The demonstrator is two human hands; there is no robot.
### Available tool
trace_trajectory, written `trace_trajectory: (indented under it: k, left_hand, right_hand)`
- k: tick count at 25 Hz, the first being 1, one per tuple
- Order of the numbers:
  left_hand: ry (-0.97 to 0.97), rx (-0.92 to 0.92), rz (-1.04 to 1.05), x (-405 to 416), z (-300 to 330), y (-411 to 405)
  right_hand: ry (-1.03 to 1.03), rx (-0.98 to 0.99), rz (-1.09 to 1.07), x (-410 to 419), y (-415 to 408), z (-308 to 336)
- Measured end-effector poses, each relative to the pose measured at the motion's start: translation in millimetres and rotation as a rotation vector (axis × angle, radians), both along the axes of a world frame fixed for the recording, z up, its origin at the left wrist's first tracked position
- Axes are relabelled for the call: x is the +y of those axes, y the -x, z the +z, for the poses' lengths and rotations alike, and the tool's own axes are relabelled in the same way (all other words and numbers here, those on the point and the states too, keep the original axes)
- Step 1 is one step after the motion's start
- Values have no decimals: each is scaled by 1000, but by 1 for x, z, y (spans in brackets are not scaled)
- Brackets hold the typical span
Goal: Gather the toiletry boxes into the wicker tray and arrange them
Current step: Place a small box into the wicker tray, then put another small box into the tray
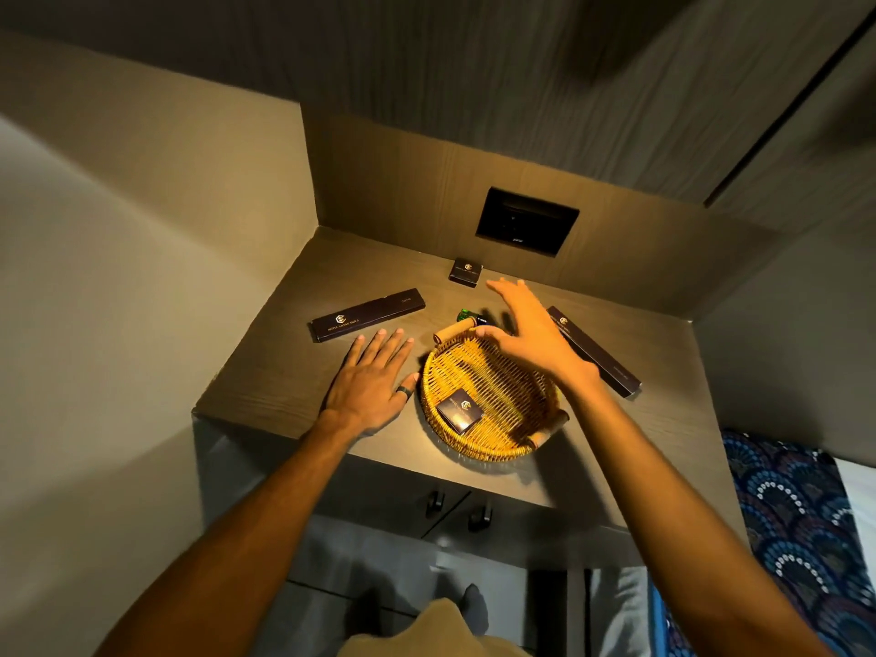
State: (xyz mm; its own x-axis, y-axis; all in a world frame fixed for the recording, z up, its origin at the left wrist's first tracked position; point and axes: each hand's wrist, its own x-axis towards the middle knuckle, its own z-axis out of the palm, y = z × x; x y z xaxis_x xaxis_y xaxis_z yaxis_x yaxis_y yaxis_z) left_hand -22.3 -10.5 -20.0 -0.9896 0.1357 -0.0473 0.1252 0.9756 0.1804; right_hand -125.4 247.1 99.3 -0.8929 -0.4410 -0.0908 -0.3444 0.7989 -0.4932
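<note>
Now reaching right hand (526,334), fingers spread wide and empty, over round wicker tray (479,445) toward small dark square box (465,272) just beyond fingertips; left hand (372,381) flat, empty.

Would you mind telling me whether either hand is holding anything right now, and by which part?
Nothing is held. The left hand lies flat on the counter, and the right hand hovers open above the wicker tray.

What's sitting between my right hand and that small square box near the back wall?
Nothing visible. The right hand hovers open above the tray's far rim, and the countertop between its fingertips and the small square box is bare.
</note>
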Motion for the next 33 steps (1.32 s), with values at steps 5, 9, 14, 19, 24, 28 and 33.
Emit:
trace_trajectory:
  k: [5,9,14,19,24,28,33]
  left_hand:
    - [-5,-9,11,-2,-4,1]
    - [0,-4,20,-3,-3,2]
    - [16,10,22,-2,-2,1]
    - [21,-2,19,-1,0,2]
    - [0,1,12,0,4,-1]
    - [6,5,9,0,4,0]
    - [3,4,7,1,2,0]
  right_hand:
    - [-208,-163,-238,-67,50,-5]
    - [-264,-274,-229,-104,69,-9]
    - [-278,-104,-257,-123,81,-10]
    - [-270,-107,-265,-117,90,-17]
    - [-108,4,-173,-88,87,11]
    - [55,142,195,-33,54,44]
    - [-230,-128,525,19,-3,15]
